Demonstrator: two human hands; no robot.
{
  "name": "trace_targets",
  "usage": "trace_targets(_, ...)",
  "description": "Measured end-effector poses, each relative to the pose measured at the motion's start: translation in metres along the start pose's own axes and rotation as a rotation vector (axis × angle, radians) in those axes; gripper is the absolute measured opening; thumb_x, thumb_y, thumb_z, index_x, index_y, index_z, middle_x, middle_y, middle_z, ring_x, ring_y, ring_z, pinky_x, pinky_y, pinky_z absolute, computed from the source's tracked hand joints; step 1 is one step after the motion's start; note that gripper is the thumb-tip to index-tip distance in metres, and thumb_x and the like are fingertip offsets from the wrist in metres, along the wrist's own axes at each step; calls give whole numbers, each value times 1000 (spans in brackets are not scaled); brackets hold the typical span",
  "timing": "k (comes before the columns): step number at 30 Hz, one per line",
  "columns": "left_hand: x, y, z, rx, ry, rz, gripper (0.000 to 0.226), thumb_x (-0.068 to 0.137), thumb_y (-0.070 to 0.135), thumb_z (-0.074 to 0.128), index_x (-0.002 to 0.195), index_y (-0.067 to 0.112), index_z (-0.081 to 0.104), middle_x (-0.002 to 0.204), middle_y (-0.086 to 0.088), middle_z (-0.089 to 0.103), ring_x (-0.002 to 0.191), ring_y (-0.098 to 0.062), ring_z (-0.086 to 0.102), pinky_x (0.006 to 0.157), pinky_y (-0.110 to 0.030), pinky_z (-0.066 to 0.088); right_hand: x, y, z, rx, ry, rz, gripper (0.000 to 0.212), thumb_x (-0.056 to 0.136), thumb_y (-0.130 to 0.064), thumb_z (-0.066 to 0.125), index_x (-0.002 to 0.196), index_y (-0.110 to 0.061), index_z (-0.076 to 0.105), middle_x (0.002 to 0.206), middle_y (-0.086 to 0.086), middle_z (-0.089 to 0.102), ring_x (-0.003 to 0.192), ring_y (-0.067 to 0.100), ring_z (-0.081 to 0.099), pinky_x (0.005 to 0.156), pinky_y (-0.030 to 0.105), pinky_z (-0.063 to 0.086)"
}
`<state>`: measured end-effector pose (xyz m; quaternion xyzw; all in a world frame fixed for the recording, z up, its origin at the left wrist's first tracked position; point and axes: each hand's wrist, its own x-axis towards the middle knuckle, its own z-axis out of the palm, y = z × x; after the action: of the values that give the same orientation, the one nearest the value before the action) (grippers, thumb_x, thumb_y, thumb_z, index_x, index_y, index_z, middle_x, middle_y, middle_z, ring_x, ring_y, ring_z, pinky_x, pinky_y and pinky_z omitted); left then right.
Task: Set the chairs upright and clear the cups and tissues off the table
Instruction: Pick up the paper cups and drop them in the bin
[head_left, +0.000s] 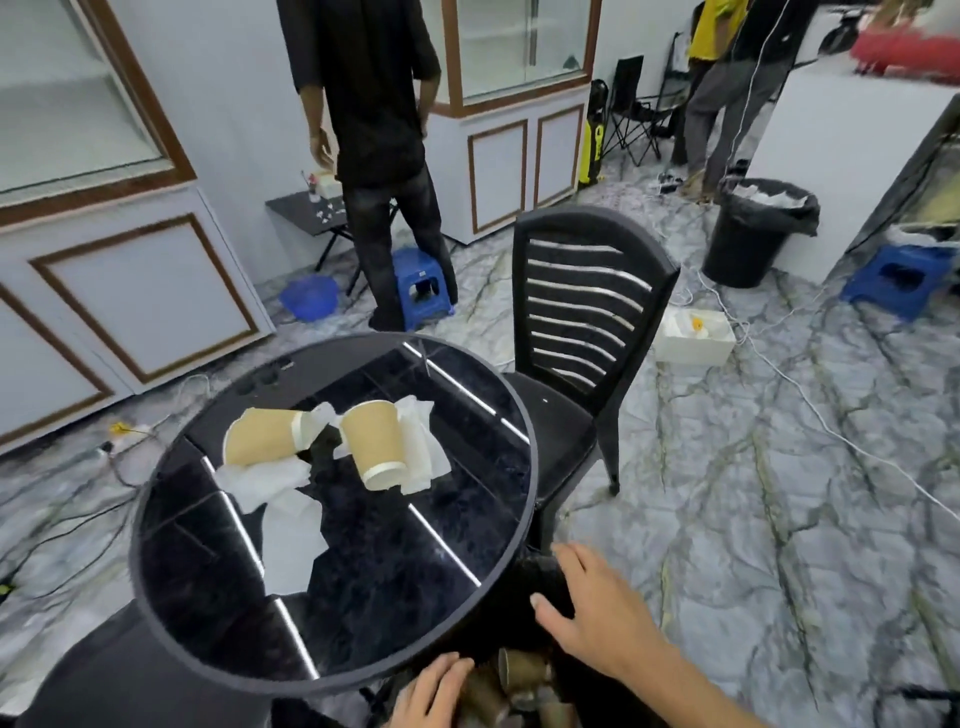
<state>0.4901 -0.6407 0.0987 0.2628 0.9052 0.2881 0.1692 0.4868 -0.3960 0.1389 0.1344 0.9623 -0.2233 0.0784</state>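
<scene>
Step in hand: probably the chairs. One chair (582, 332) stands upright at the far right of the table (467, 639); both hands are low at the near edge, on a dark object under the rim that may be a second chair, though blur and the rim hide its shape.
Right hand (597, 618): fingers spread and fairly straight, lying on the dark object just right of the table edge; it seems to press or steady, not to clasp.
Left hand (431, 696): at the bottom of the view, fingers bent over something dark beside brown cup-like shapes; whether it grips cannot be told.
Cups: two paper cups on their sides mid-table, left cup (265, 436) and right cup (371, 441), still uncleared.
Tissues: crumpled sheets (291, 530) under and beside the cups, one reaching toward the near rim.
Next move: likely a firm hold with both hands to lift or settle the low object, then a reach across for cups and tissues.
Edges: the table rim sits just above both hands, so anything raised there could knock it.
Open room: bare floor lies to the right; the bin (753, 234) stands well off, past the upright chair, with cables across the way.
</scene>
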Motion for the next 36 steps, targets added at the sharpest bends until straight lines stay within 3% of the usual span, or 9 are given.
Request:
trace_targets(2,-6,-4,1,-117,186,40,28,78,46,48,101,45,66,122,44,50,111,10,53,103,-5,31,15,-13,-17,0,47,-56,72,94,-61,41,150,-19,29,150,-5,37,137,16,39,103,28,41)
trace_targets(6,7,-18,-30,-70,351,110,34,83,37,53,98,21,78,116,23,62,103,0,60,97,-17,44,48,-43,-40,3,100,-150,76,92,-63,44,150,-16,29,151,-3,36,138,16,36,108,30,40)
trace_targets(9,20,-39,-73,-28,270,35,61,85,75,47,113,27,71,120,22,61,105,2,54,102,-5,33,72,-64,-45,-28,101,-219,80,91,-64,45,151,-14,27,153,-2,35,138,16,35,110,30,36)
trace_targets(11,27,-49,-101,9,272,-65,70,73,84,50,127,40,57,128,27,52,110,-3,54,97,-17,40,89,-79,-45,-42,99,-255,81,90,-64,45,150,-12,28,151,0,36,136,19,37,108,31,37)
trace_targets(14,38,-53,-140,42,294,-125,68,72,76,56,133,53,36,127,43,31,115,-3,44,90,-19,37,115,-100,-41,-71,106,-299,75,87,-66,47,140,-13,38,136,1,45,122,20,46,97,31,44)
trace_targets(20,90,-77,-197,76,307,-206,66,87,57,62,145,37,36,145,21,37,133,-16,37,100,-37,42,157,-135,-24,-156,105,-320,69,85,-67,49,126,-11,45,117,3,52,99,20,52,80,33,51)
trace_targets(26,149,-100,-224,156,317,-205,69,84,58,62,144,30,40,151,10,40,137,-26,35,97,-45,46,188,-161,-10,-114,114,-258,73,84,-62,57,129,-6,45,120,5,51,103,24,52,77,35,49)
trace_targets(30,180,-116,-234,215,315,-189,74,84,60,62,146,27,40,154,5,38,140,-30,30,108,-53,39,201,-176,3,-103,172,-217,72,82,-65,59,123,-6,47,112,3,51,94,21,52,70,36,53)
trace_targets(36,221,-137,-239,308,312,-226,75,81,66,58,146,40,32,161,6,24,149,-32,13,108,-67,33,213,-192,22,-113,261,-152,84,83,-62,61,136,-3,36,121,6,50,104,22,51,73,30,48)
